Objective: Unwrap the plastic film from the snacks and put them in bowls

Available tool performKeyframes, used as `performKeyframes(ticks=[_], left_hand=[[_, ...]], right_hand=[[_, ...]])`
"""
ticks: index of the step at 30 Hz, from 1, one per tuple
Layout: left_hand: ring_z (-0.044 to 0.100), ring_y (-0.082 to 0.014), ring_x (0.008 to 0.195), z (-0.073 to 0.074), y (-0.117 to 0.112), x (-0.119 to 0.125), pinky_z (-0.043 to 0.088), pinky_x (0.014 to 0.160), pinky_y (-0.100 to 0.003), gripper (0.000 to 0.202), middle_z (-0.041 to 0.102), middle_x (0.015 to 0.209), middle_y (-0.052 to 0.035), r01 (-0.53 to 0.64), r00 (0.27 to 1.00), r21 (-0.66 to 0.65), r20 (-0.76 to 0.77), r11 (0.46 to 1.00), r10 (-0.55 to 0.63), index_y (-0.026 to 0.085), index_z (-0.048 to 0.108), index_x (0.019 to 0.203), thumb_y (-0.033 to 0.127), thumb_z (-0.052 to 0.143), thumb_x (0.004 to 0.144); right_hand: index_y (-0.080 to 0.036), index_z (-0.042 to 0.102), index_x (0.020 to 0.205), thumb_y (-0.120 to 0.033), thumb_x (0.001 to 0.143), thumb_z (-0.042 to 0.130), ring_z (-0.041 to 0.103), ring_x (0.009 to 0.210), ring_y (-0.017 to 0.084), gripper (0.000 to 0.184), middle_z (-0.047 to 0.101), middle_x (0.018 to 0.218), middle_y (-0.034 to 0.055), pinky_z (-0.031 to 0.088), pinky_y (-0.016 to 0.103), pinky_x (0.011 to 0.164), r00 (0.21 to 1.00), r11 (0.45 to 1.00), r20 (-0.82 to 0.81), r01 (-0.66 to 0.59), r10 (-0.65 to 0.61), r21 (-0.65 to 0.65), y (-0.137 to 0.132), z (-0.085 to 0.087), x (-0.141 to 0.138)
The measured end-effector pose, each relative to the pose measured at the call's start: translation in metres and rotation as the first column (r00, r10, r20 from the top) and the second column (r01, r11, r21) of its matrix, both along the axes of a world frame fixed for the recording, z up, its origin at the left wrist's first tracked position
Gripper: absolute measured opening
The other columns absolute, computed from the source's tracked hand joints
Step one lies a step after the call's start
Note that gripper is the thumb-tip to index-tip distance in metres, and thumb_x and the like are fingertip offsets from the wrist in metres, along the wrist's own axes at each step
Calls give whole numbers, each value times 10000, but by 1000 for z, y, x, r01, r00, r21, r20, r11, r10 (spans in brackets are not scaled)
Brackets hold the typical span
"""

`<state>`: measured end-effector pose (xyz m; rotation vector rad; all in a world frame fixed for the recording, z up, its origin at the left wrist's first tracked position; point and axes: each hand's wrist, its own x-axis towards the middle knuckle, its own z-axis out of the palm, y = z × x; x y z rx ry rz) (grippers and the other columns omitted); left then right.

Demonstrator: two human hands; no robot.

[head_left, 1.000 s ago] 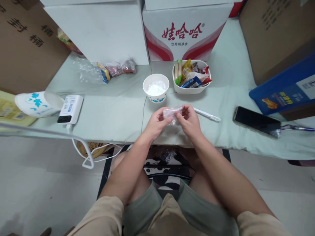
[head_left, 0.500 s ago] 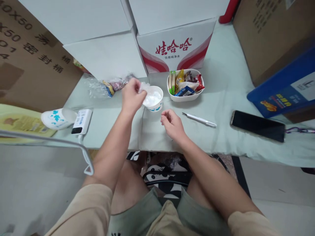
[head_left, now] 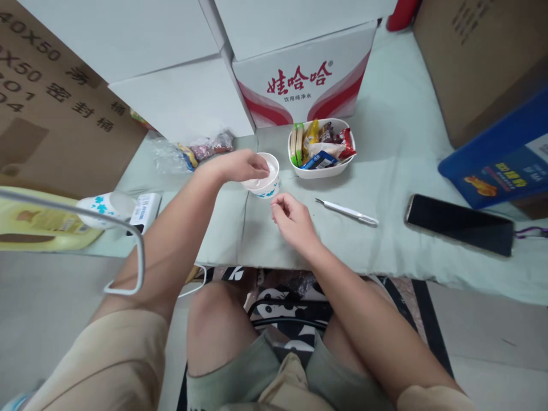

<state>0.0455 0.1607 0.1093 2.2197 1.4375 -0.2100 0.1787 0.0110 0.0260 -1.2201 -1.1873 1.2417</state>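
Note:
My left hand [head_left: 242, 166] reaches over the rim of a white paper cup [head_left: 266, 185] with blue print. Its fingers are pressed together and dip into the cup, so what they hold is hidden. Crumpled white stuff lies inside the cup. My right hand [head_left: 291, 219] hovers just in front of the cup over the pale green table cover [head_left: 385, 171]. Its fingers are curled with the thumb against the fingertips, and I cannot make out anything in them. A white bowl [head_left: 322, 166] full of wrapped snacks stands just right of the cup.
A thin white tool [head_left: 347, 212] lies right of my right hand, and a black phone [head_left: 460, 225] lies further right. At the left are a power bank [head_left: 145, 209], a tipped paper cup [head_left: 101, 204] and a plastic bag of sweets [head_left: 192, 152]. Cartons [head_left: 299, 80] line the back.
My hands, which held a clear wrapper together, came apart. The left carried the wrapper to the cup and now dips into it. The right stayed near the table's front.

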Motion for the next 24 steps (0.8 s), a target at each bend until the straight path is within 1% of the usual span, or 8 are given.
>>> performKeyframes(ticks=[2,5,10,14,17,19,22,24], left_hand=[[643,-189,736,-7,4,5,432,653,-260,253,710,781,-12,0,996,48,-91,999,4,238,746,867,372,698,657],[634,-207,741,-25,9,14,417,618,-274,305,722,853,-30,24,978,122,-208,992,1,243,730,897,307,726,599],[646,-236,820,-52,18,18,431,661,-288,263,729,907,-61,118,952,171,-301,978,-63,218,731,861,201,669,606],[668,-252,885,-60,17,18,454,730,-290,300,740,994,-86,128,948,183,-311,975,-66,205,747,914,176,625,641],[678,-266,886,-55,13,21,471,758,-306,301,741,1008,-104,138,942,169,-328,976,-77,193,757,908,182,624,638],[675,-262,847,-45,11,24,479,758,-310,251,738,924,-97,158,935,128,-339,979,-106,188,758,839,196,641,617],[660,-240,775,-23,12,27,488,763,-310,175,713,758,-58,110,938,-32,-328,993,-114,200,753,753,255,665,612],[661,-228,804,-5,14,24,493,807,-311,207,725,770,-29,72,962,-93,-257,993,-93,229,770,796,306,664,636]], right_hand=[[-237,539,817,-317,840,489,519,618,134,98,560,668,-36,399,267,637,1000,1000,-1,-3,3,4,0,0,-1],[-233,539,803,-310,834,488,508,605,131,97,555,661,-39,393,267,637,1000,1000,-3,3,-3,7,0,-1,-2],[-231,548,808,-306,839,490,502,591,122,100,558,651,-48,387,260,626,1000,1000,-6,11,-11,3,2,-4,-2],[-234,547,797,-307,839,498,482,563,121,97,550,630,-55,377,263,607,1000,1000,3,23,-23,21,2,-9,0],[-238,545,800,-308,837,491,491,568,123,96,555,636,-55,383,262,610,999,999,-2,32,-32,32,1,-12,1],[-239,539,798,-305,836,482,508,576,123,95,559,638,-54,389,259,611,999,999,-18,28,-27,35,0,-11,2],[-238,532,789,-300,833,477,514,576,122,94,561,636,-53,393,256,611,1000,999,-17,21,-21,28,-3,-8,4],[-236,535,786,-298,831,480,507,574,122,94,557,634,-53,391,257,612,1000,1000,-5,24,-24,20,-4,-6,5]])
